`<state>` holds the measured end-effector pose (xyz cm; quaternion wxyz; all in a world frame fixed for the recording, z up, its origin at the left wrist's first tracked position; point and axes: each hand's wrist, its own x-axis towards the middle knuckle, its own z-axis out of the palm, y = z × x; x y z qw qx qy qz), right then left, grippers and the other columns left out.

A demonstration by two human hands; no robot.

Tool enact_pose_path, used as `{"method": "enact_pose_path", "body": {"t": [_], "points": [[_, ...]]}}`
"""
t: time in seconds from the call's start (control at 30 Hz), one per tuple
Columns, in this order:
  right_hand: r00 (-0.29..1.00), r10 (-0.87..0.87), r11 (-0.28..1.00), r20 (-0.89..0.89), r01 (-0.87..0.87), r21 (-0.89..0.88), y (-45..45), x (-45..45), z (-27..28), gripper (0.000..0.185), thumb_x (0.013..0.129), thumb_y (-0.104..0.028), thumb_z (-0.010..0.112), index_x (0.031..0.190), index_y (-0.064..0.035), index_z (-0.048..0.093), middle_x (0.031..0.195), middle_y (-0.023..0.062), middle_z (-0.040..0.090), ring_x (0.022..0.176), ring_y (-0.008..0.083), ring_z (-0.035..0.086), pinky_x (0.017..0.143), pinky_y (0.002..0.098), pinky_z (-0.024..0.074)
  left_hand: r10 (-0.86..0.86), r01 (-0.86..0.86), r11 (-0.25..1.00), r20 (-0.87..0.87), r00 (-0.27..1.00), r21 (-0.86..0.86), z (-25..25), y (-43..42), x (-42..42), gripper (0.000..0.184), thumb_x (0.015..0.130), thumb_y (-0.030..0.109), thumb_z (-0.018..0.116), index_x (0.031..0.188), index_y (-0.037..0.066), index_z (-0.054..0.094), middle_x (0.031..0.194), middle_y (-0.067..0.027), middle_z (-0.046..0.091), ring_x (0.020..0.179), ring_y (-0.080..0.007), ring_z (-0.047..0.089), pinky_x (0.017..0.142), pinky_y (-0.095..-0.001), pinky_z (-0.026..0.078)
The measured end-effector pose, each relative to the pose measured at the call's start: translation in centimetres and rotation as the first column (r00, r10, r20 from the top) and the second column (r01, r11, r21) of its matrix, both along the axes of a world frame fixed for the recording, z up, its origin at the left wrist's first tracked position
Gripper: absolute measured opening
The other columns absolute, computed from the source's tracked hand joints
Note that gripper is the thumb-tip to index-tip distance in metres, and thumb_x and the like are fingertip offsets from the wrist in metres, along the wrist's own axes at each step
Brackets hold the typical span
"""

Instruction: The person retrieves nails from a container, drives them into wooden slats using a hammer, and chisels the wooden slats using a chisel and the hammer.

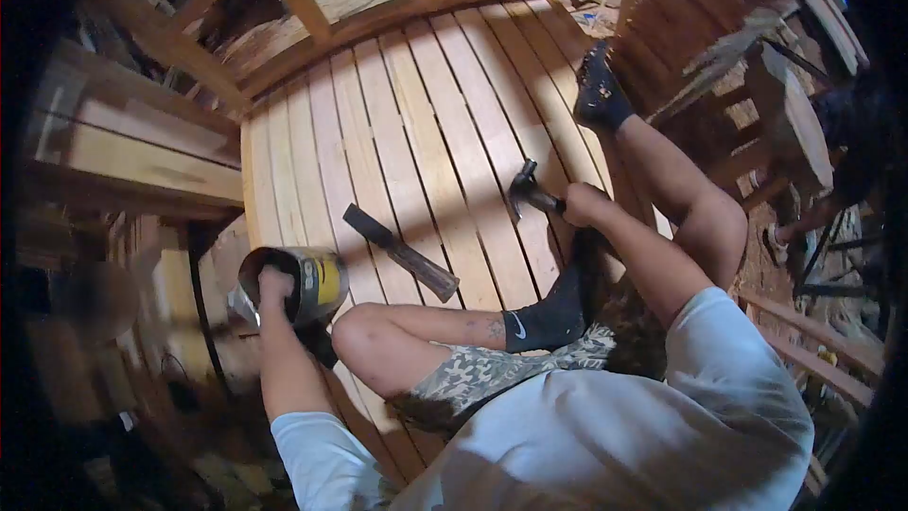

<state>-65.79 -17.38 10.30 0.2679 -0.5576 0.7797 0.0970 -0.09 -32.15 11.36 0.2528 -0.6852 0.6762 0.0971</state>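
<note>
Your left hand [274, 286] is inside one can [320, 284], its grip hidden, so I can't tell its state. One apparent chisel [402, 254] lies on the slatted platform [409, 99], slanting far-left to near-right. Beyond, your right hand [584, 204] grips one hammer [530, 191], head leftward.

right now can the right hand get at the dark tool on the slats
Probably: bare slats lead to the dark tool, though the right hand holds the hammer and may need to release it.
</note>
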Motion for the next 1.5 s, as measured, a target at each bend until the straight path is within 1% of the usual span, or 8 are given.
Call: {"method": "enact_pose_path", "body": {"t": [0.1, 0.37, 0.57, 0.67, 0.73, 1.1, 1.17, 1.5], "points": [[0.973, 0.117, 0.990, 0.197, -0.099, -0.100, 0.8, 0.9, 1.9, 0.037, 0.077, -0.023, 0.069, 0.104, 0.0018, 0.070, 0.092, 0.0226, 0.070, 0.089, 0.0346, 0.069, 0.080, 0.0425, 0.0529, -0.317, 0.302, 0.936, 0.055, 0.947, 0.181, 3.7, -0.9, -0.6, 0.042, 0.092, 0.016, 0.048, 0.130, 0.001, 0.059, 0.140, -0.0206, 0.053, 0.128, -0.0374, 0.051, 0.108, -0.0401, 0.041], [0.920, 0.057, 0.946, 0.388, 0.075, -0.316, -1.7, 0.9, -1.6, 0.043, 0.086, -0.014, 0.070, 0.124, 0.0040, 0.059, 0.116, 0.0161, 0.067, 0.104, 0.0295, 0.065, 0.093, 0.0378, 0.0499, 0.279, -0.259, 0.960, -0.378, 0.883, 0.105, 14.5, 2.0, -4.1, 0.059, 0.071, 0.025, 0.079, 0.121, -0.002, 0.065, 0.111, -0.0220, 0.070, 0.103, -0.0333, 0.067, 0.094, -0.0404, 0.050], [0.978, 0.191, 0.611, -0.085, -0.186, -0.770, -6.5, -10.3, -0.1, 0.034, 0.083, -0.010, 0.067, 0.116, -0.0030, 0.065, 0.114, 0.0226, 0.062, 0.110, 0.0380, 0.058, 0.099, 0.0437, 0.0450, 0.614, -0.561, 0.667, -0.788, 0.042, 0.490, 13.6, 3.9, -3.6, 0.013, 0.086, 0.004, 0.064, 0.093, -0.005, 0.069, 0.086, -0.0153, 0.068, 0.069, -0.0153, 0.067, 0.065, -0.0251, 0.055], [0.986, 0.082, 0.723, -0.143, -0.158, -0.672, -6.9, -15.6, 6.3, 0.038, 0.085, -0.012, 0.067, 0.122, -0.0030, 0.061, 0.117, 0.0235, 0.061, 0.113, 0.0407, 0.057, 0.100, 0.0447, 0.0449, 0.646, -0.502, 0.712, -0.739, 0.193, 0.491, 11.4, 2.2, -3.3, 0.020, 0.084, 0.007, 0.066, 0.098, -0.005, 0.070, 0.097, -0.0191, 0.071, 0.080, -0.0224, 0.071, 0.074, -0.0311, 0.058], [0.990, 0.004, 0.834, -0.138, -0.079, -0.546, -6.6, -17.4, 7.7, 0.042, 0.087, -0.015, 0.066, 0.127, -0.0029, 0.059, 0.121, 0.0244, 0.061, 0.117, 0.0418, 0.056, 0.101, 0.0449, 0.0446, 0.058, -0.049, 0.996, -0.120, 0.991, 0.073, 8.3, 0.6, -4.1, 0.030, 0.080, 0.013, 0.067, 0.106, -0.003, 0.071, 0.111, -0.0220, 0.070, 0.099, -0.0294, 0.070, 0.085, -0.0366, 0.056], [0.970, -0.242, 0.958, -0.029, 0.234, -0.165, -4.8, -21.9, 4.2, 0.074, 0.092, -0.057, 0.047, 0.127, 0.0085, 0.057, 0.124, 0.0338, 0.059, 0.121, 0.0462, 0.055, 0.102, 0.0482, 0.0433, 0.317, -0.264, 0.903, -0.110, 0.942, 0.340, -8.1, -0.4, -0.5, 0.033, 0.061, 0.008, 0.075, 0.093, 0.005, 0.078, 0.108, -0.0184, 0.071, 0.102, -0.0277, 0.070, 0.089, -0.0366, 0.054], [0.968, -0.245, 0.965, -0.045, 0.240, -0.103, -5.1, -22.0, 4.5, 0.076, 0.091, -0.057, 0.045, 0.126, 0.0095, 0.056, 0.123, 0.0345, 0.059, 0.120, 0.0473, 0.055, 0.100, 0.0489, 0.0446, 0.047, -0.062, 0.912, 0.048, 0.998, 0.405, -13.8, -0.2, 1.1, 0.034, 0.059, 0.007, 0.075, 0.092, 0.005, 0.078, 0.108, -0.0184, 0.071, 0.102, -0.0272, 0.070, 0.089, -0.0363, 0.054], [0.952, -0.272, 0.955, -0.143, 0.248, -0.163, -4.6, -20.9, 4.2, 0.073, 0.092, -0.054, 0.042, 0.128, 0.0077, 0.055, 0.124, 0.0336, 0.059, 0.121, 0.0458, 0.055, 0.100, 0.0503, 0.0448, 0.057, -0.027, 0.955, -0.092, 0.994, 0.295, -7.5, 3.1, -4.0, 0.032, 0.070, 0.009, 0.064, 0.100, 0.004, 0.074, 0.112, -0.0223, 0.068, 0.110, -0.0300, 0.066, 0.097, -0.0380, 0.051]]}}
